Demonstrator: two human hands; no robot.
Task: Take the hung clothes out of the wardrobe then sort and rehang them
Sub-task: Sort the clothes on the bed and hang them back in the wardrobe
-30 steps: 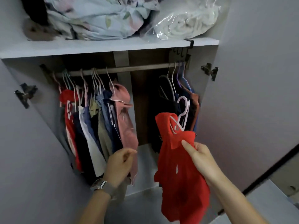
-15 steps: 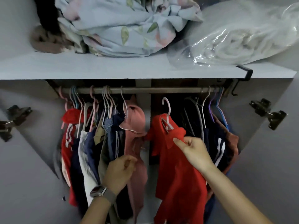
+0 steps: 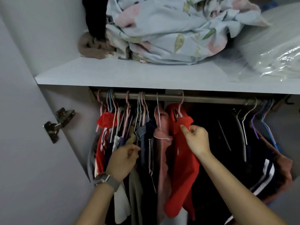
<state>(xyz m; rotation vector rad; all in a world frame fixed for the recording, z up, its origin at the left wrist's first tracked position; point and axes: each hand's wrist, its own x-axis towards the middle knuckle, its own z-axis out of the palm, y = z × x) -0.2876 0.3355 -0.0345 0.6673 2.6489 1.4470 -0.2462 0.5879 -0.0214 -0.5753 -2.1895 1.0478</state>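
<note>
My right hand (image 3: 197,140) pinches the shoulder of the red top (image 3: 181,168), whose hanger (image 3: 180,108) hooks the rail (image 3: 211,98) beside the pink garment (image 3: 162,143); I'd seat that hook fully before letting go; my left hand (image 3: 122,161), loosely curled, touches the packed clothes without a clear grip. The red cloth looks thin and slippery; the hangers are thin wire.
</note>
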